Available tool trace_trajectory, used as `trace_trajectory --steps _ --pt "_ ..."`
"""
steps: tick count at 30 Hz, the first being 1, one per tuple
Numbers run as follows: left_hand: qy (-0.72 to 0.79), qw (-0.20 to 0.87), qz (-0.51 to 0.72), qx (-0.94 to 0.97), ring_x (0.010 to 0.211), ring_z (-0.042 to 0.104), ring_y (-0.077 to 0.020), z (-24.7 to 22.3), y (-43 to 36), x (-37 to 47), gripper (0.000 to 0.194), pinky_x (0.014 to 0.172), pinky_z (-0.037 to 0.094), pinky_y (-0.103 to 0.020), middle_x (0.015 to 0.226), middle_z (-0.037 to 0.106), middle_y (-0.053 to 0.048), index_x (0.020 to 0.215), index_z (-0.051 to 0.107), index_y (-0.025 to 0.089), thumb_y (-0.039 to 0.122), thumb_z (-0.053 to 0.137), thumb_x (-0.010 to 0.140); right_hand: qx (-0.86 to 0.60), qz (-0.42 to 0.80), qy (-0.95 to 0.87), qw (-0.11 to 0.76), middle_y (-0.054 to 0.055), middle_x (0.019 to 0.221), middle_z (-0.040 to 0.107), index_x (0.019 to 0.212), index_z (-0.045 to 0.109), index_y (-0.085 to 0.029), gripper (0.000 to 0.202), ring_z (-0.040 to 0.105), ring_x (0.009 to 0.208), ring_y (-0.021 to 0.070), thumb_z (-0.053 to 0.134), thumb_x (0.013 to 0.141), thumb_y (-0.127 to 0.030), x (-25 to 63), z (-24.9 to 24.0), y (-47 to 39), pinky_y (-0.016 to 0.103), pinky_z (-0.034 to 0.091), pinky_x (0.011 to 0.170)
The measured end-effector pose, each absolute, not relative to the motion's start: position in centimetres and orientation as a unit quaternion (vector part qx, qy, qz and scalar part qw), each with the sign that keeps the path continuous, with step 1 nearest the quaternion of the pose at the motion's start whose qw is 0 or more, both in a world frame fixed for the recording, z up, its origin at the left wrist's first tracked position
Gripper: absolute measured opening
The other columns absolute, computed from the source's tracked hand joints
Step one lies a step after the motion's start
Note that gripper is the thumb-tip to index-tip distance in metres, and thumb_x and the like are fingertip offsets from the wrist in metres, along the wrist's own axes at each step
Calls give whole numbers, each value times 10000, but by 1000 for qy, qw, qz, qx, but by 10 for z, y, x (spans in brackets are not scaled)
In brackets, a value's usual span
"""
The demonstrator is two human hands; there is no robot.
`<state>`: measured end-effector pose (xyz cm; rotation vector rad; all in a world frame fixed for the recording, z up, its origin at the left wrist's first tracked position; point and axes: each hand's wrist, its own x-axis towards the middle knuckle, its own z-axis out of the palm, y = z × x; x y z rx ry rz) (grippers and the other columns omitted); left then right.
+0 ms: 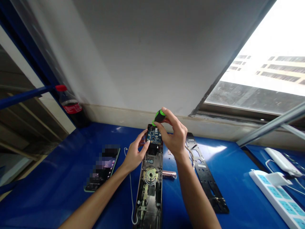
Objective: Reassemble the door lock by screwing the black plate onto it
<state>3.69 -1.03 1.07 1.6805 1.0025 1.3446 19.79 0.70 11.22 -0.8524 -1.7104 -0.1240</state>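
Observation:
My right hand [175,132] is closed on a green and black screwdriver [159,116], whose lower end meets the top of a small circuit board [154,135]. The board sits at the far end of a long, narrow metal housing [150,190] with its inner mechanism showing. My left hand [136,152] grips the left side of the board's end, the thumb on its lower left edge and the fingers behind the left side. The screwdriver's tip is too small to make out.
A black perforated plate [206,175] and a pinkish cylinder [169,174] lie right of the housing. To the left are a phone [103,170] and a white cable [131,190]. A cola bottle [72,108] stands back left; a power strip [277,194] is at right.

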Motion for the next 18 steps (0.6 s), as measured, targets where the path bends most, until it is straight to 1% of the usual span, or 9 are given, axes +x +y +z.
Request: trace_trajectory --steps 3,6,9,11,12,13,15,17,18 --pt "377 394 540 641 1366 545 -271 10 -11 38 512 1099 517 -438 1513 537 -83 1485 452 259 356 562 994 -371 -35 -737 564 -14 1206 708 1419 485 -451 573 713 861 172 647 925 -212 197 120 11 369 629 866" --pt "373 402 549 631 1397 511 -268 10 -11 40 511 1133 484 -431 1531 517 -85 1478 454 254 350 570 990 -365 -6 -773 519 20 1230 691 1417 513 -392 508 684 909 173 631 944 -253 195 136 16 364 616 897" --pt "379 408 549 623 1364 548 -265 8 -11 41 523 1141 473 -434 1503 546 -99 1483 447 243 353 573 987 -350 40 -794 495 33 1320 665 1438 517 -338 466 672 1043 180 553 981 -256 192 153 22 356 598 959" --pt "376 421 550 616 1356 556 -260 7 -12 41 536 1154 455 -438 1499 550 -102 1492 437 240 362 573 987 -336 76 -793 502 18 1380 645 1435 530 -322 448 654 1153 179 493 999 -229 192 160 27 353 579 1015" --pt "375 427 550 612 1354 557 -260 6 -12 41 542 1160 446 -440 1500 547 -103 1495 435 238 366 574 987 -329 92 -790 510 12 1382 647 1423 545 -317 439 650 1176 177 484 999 -220 192 162 30 349 576 1025" --pt "375 432 550 608 1349 562 -262 6 -11 41 546 1163 441 -442 1498 549 -104 1496 437 237 369 578 985 -323 103 -785 519 13 1354 662 1403 567 -310 424 656 1165 174 494 995 -219 192 162 32 345 583 1013" --pt "378 440 552 599 1329 579 -265 4 -11 40 552 1157 442 -442 1481 566 -102 1496 443 238 368 588 980 -318 104 -778 532 30 1231 694 1347 618 -294 386 676 1064 166 554 972 -232 193 163 36 331 610 937" --pt "379 444 556 592 1324 582 -267 3 -11 40 556 1151 446 -433 1472 576 -97 1496 447 244 363 599 975 -326 83 -774 536 40 1099 675 1275 671 -286 343 665 963 160 636 934 -262 193 162 38 322 616 858" --pt "378 445 558 590 1330 577 -267 2 -10 40 557 1150 446 -427 1475 574 -95 1494 451 247 362 605 972 -333 70 -774 534 42 1061 655 1252 685 -286 334 654 940 160 666 919 -278 193 162 38 326 611 850"
